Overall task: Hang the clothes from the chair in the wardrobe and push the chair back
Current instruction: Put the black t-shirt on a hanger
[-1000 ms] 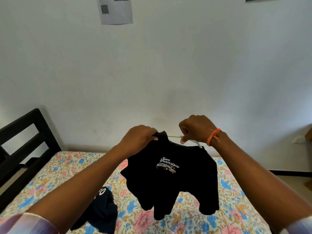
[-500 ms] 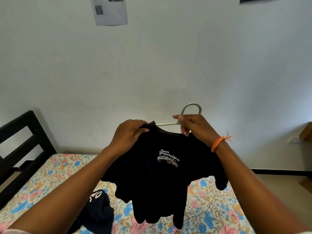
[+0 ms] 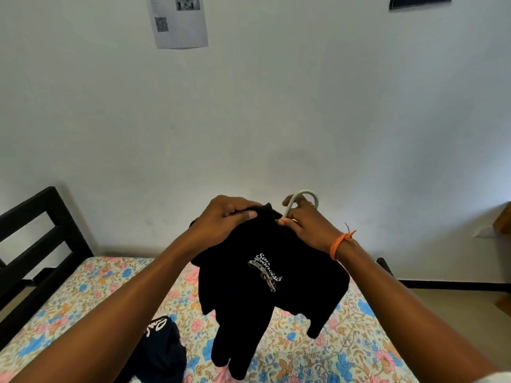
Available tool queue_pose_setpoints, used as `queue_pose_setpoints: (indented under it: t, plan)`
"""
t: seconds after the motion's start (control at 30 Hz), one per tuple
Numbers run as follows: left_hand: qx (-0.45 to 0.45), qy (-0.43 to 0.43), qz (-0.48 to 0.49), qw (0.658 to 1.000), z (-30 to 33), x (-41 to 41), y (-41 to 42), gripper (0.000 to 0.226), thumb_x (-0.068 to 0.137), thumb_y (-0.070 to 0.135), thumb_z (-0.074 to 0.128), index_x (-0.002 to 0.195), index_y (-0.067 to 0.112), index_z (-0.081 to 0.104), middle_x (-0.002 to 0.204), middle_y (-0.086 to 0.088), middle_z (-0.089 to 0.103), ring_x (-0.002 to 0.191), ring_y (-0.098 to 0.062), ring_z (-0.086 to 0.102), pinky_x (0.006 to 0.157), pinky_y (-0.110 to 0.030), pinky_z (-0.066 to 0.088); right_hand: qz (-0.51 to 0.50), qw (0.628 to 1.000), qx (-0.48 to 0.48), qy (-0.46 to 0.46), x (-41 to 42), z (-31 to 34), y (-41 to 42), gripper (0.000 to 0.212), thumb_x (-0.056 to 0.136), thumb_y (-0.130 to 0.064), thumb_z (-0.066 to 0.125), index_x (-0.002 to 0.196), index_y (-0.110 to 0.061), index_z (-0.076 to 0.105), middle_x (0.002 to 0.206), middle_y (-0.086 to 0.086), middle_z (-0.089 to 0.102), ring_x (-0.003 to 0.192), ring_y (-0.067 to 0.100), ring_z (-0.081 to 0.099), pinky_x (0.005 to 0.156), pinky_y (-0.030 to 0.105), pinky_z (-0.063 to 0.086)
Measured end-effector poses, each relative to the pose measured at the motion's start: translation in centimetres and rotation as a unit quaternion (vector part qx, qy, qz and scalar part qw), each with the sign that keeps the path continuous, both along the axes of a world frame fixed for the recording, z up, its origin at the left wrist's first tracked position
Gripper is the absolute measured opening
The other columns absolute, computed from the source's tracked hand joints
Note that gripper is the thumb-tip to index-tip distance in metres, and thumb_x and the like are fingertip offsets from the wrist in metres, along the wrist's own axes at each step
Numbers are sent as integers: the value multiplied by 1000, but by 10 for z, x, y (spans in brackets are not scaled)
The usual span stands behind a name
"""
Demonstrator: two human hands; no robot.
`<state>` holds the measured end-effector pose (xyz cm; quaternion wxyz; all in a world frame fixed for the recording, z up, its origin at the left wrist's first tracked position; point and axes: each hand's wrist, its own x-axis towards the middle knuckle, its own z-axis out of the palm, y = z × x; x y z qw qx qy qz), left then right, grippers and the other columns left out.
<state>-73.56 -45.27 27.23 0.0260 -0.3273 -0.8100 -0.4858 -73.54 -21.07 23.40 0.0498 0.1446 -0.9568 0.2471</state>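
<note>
A black T-shirt with white "San Francisco" print hangs in the air above the bed. My left hand pinches its collar at the top. My right hand, with an orange band at the wrist, grips the neck of a pale hanger whose hook sticks up above the collar. The hanger's arms are hidden inside the shirt. A second dark garment with white lettering lies on the bed at the lower left. No chair or wardrobe is in view.
The bed has a floral sheet and a black frame at the left. A white wall stands close behind it, with a paper sheet taped high up. Bare floor and a wooden piece lie at the right.
The hanger's hook has come up out of the collar. Both hands moved closer together at the neck, and the shirt has swung and tilted to the right.
</note>
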Motion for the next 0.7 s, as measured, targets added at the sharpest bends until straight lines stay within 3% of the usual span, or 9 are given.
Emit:
queue_pose_setpoints:
  t: [0.1,0.2,0.3,0.37,0.4,0.47,0.53,0.63,0.7]
  plan:
    - [-7,-12,-48,999,7,2,-4,28,93,3,63,110,22,74,103,11,76,98,-7,70,82,-16,51,33,999,-17,5,3,6,5,25,100,-28,55,98,-9,72,137,8,51,125,18,50,104,39,41]
    - [-56,34,-8,998,2,-7,-11,31,89,5,67,110,27,74,105,11,74,101,-5,68,89,-26,52,28,996,-64,57,4,12,10,28,101,-29,53,81,-15,67,82,-5,66,78,11,61,76,35,46]
    - [-194,138,125,963,-7,-21,-28,47,79,44,68,125,34,65,125,9,62,120,-12,52,96,-41,41,34,994,-54,85,3,28,20,30,100,-32,53,75,-22,67,67,-17,59,69,-1,57,70,29,43]
    - [-239,121,150,952,-9,-30,-40,55,78,55,65,130,37,59,132,8,58,122,-15,50,98,-45,40,63,994,-45,75,6,41,27,30,100,-27,55,78,-15,72,63,-16,56,65,-3,55,63,15,35]
    - [-215,85,129,964,-9,-33,-44,44,84,48,68,126,36,62,127,8,62,116,-11,56,95,-43,45,76,994,-39,62,7,47,30,30,100,-26,55,80,-12,73,62,-13,56,62,-2,54,61,13,35]
    - [-172,26,86,981,-13,-36,-44,16,93,26,67,107,31,71,105,9,72,97,-4,66,83,-31,51,86,995,-32,41,6,53,37,30,100,-29,55,81,-14,74,62,-6,57,56,4,50,57,15,35]
    - [-176,11,71,982,-17,-36,-40,13,95,19,63,98,25,74,92,9,74,87,-5,68,76,-24,49,78,996,-21,35,3,55,43,31,99,-33,55,82,-16,74,65,-2,60,56,6,49,58,17,35]
    - [-199,23,53,978,-22,-35,-29,12,97,21,61,94,24,72,89,10,71,79,-5,65,68,-20,46,58,997,-15,50,0,58,55,21,97,-30,60,93,-12,69,75,-5,65,67,6,58,66,22,43]
    - [-200,11,43,979,-26,-37,-26,13,96,15,60,98,22,71,93,9,69,70,-2,63,57,-17,43,59,996,-55,38,4,64,60,19,95,-23,63,108,-14,53,85,-7,69,73,3,63,67,16,46]
